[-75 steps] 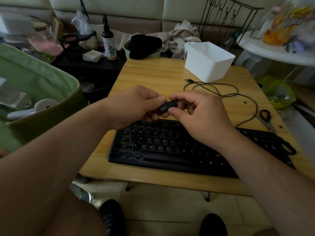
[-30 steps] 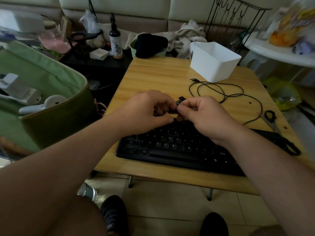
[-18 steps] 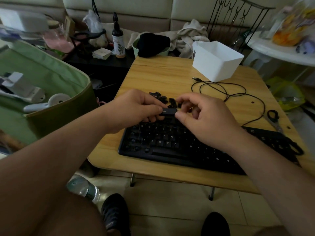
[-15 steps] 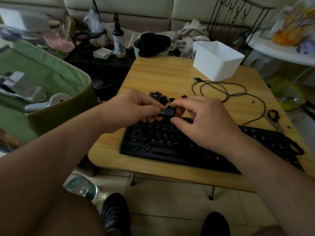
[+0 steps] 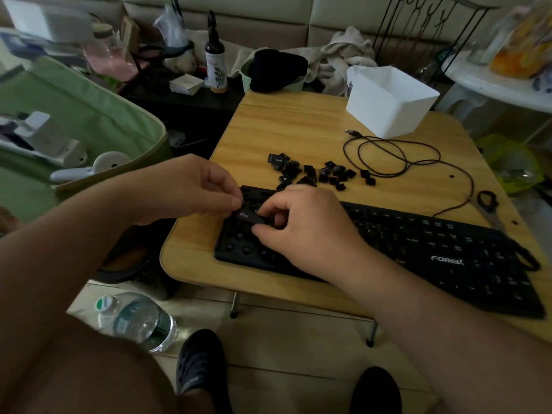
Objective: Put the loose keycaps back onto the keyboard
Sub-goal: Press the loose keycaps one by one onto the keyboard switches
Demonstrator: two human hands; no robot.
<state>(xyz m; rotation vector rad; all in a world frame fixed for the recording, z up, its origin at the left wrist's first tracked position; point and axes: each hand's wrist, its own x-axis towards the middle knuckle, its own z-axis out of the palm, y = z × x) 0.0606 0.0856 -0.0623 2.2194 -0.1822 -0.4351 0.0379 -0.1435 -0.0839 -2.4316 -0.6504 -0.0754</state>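
Observation:
A black keyboard (image 5: pixel 418 243) lies across the wooden table (image 5: pixel 298 127). Several loose black keycaps (image 5: pixel 316 173) are scattered on the table just behind its left half. Both hands are at the keyboard's upper left corner with a wide black keycap (image 5: pixel 249 216) between them. My left hand (image 5: pixel 191 186) pinches the keycap's left end with thumb and forefinger. My right hand (image 5: pixel 301 222) grips its right end with curled fingers, low over the key rows. Some key positions at the keyboard's left show bare round domes.
A white box (image 5: pixel 388 100) stands at the table's back right, with the keyboard's coiled black cable (image 5: pixel 388 156) in front of it. Scissors (image 5: pixel 488 204) lie at the right edge. A green bag (image 5: pixel 74 130) is at the left, a water bottle (image 5: pixel 140 321) on the floor.
Both hands have come down with the wide keycap from above the table onto the keyboard's upper left corner. The pile of loose keycaps behind them is now uncovered.

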